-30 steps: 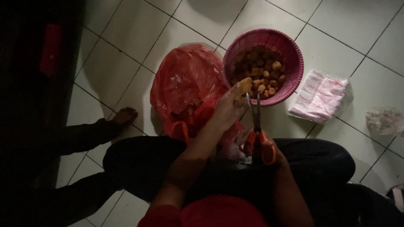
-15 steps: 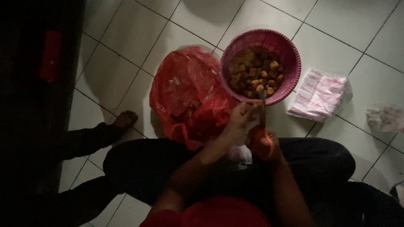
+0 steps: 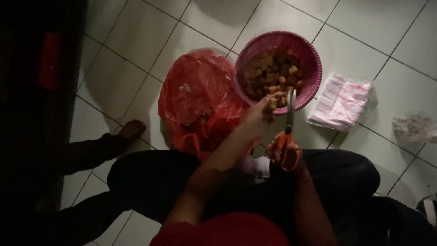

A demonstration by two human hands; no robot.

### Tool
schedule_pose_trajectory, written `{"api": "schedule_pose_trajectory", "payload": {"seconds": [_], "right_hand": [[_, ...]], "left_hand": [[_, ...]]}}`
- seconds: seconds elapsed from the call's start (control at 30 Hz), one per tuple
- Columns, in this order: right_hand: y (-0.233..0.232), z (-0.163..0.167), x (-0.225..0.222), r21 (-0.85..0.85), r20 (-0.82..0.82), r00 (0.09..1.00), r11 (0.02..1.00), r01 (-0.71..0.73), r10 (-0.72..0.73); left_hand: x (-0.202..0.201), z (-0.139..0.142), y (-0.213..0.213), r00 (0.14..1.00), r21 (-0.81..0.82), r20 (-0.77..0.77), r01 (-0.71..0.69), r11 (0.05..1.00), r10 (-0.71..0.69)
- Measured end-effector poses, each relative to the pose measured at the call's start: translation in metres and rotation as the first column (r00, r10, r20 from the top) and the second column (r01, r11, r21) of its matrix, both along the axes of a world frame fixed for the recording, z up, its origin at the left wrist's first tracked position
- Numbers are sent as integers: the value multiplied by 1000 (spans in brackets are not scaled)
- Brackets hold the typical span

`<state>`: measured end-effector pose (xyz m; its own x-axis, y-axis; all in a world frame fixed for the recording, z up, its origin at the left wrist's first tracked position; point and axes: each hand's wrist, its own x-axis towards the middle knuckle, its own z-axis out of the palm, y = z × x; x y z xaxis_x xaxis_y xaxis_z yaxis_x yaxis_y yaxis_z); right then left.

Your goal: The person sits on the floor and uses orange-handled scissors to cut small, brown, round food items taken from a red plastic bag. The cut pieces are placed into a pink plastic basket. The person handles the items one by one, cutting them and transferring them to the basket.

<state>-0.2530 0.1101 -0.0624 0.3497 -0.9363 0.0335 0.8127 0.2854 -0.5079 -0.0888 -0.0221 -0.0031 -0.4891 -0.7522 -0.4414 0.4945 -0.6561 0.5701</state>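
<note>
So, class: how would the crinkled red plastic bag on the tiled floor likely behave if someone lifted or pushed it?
The crinkled red plastic bag looks thin and creased, so it would probably sag and flop when lifted. Its bulging shape suggests contents, so perhaps not weightless. On the white tiled floor it would likely slide rather than roll.

A floor of pale, square glazed tiles (image 3: 136,32) with thin dark grout lines fills most of the frame, the lines running on a slant. The light is dim and brightest at the top, fading toward the lower edge. Along the left edge stands a tall black piece of furniture (image 3: 27,136), almost lost in shadow, with a dull red oblong patch (image 3: 50,61) on its upper part.
</note>
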Motion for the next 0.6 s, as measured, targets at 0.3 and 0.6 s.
{"api": "schedule_pose_trajectory", "payload": {"seconds": [0.3, 0.6], "right_hand": [[8, 50, 26, 78, -152, 972, 983, -168, 179], [12, 54, 23, 30, -196, 971, 991, -132, 135]], "left_hand": [[34, 18, -14, 964, -100, -109, -252, 963, 241], [27, 90, 16, 966, -366, 233, -24, 930, 116]]}}
